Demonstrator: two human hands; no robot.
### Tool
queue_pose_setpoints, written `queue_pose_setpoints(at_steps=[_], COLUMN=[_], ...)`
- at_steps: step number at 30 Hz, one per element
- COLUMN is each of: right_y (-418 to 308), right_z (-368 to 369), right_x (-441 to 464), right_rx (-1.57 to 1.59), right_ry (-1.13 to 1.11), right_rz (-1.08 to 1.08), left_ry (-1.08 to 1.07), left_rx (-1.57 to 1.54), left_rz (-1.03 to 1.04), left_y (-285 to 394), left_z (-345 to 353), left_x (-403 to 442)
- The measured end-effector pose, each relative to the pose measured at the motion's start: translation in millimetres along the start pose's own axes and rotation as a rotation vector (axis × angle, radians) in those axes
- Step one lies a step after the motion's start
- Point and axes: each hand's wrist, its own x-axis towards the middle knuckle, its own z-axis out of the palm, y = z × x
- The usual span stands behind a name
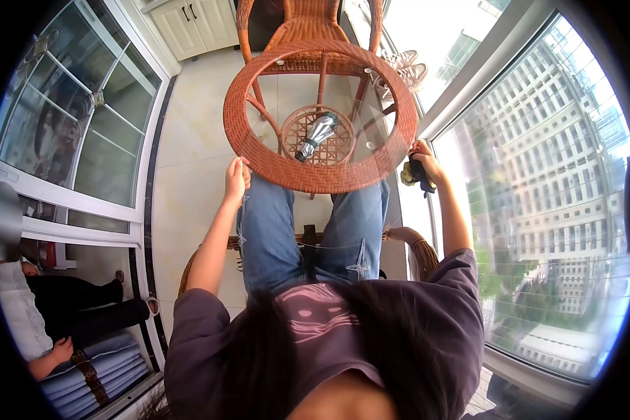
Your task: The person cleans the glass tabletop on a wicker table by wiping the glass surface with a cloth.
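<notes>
My left hand (238,180) is closed in a pinch at the near left rim of a round rattan table (259,157) with a glass top. A thin pale thread (294,246) hangs near that hand and curves across my lap; whether the fingers grip it is unclear. At the table's right edge, my right hand (427,164) is closed around a small black-and-yellow object (416,175), its kind too small to tell. Through the glass, a shiny silver-and-black bundle (318,136) lies on the table's woven lower shelf (294,122).
A rattan chair (308,31) stands behind the table. Shoes (404,70) sit on the sill by the large window (539,189) at right. On the left, beyond a glazed sliding door (77,105), a person (70,315) sits on striped blue cushions. White cabinets (192,24) stand farther back.
</notes>
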Motion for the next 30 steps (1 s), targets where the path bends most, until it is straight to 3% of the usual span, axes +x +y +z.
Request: queue_pose_setpoints(at_steps=[5, 8, 11, 13, 15, 16, 17, 19, 22, 26, 29, 30], right_y=[2, 15, -39, -75, -92, -110, -115, -115, -80, -44, -38, -44], right_z=[-4, -33, -22, 10, 48, 79, 110, 168, 224, 248, 231, 222], right_x=[4, 13, 8, 7, 12, 4, 4, 1, 13, 15, -3, -9], right_rx=[-0.149, -0.563, -0.724, -0.571, -0.312, -0.273, -0.281, -0.475, -0.786, -0.806, -0.743, -0.747], right_ry=[0.042, 0.143, 0.56, 0.749, 0.666, 0.614, 0.624, 0.569, 0.351, 0.216, -0.075, -0.079], right_rz=[0.083, 0.054, -0.036, -0.195, -0.329, -0.339, -0.479, -0.626, -0.632, -0.701, -0.673, -0.667], left_ry=[0.06, 0.102, 0.105, 0.116, 0.239, 0.29, 0.295, 0.368, 0.301, 0.252, 0.237, 0.237], left_rx=[0.061, 0.084, 0.067, 0.052, 0.052, 0.114, 0.112, 0.236, 0.157, 0.039, 0.083, 0.079], left_rz=[0.032, 0.066, 0.067, 0.055, 0.017, -0.011, -0.011, 0.06, 0.094, 0.022, 0.037, 0.03], left_y=[-16, -23, -25, -23, -19, -16, -17, -20, -24, -19, -23, -22], left_z=[-4, -4, -6, -3, 4, 5, 5, 3, -1, 0, -3, -2], left_x=[-2, -1, -3, -3, -8, -11, -13, -16, -19, -20, -18, -20])
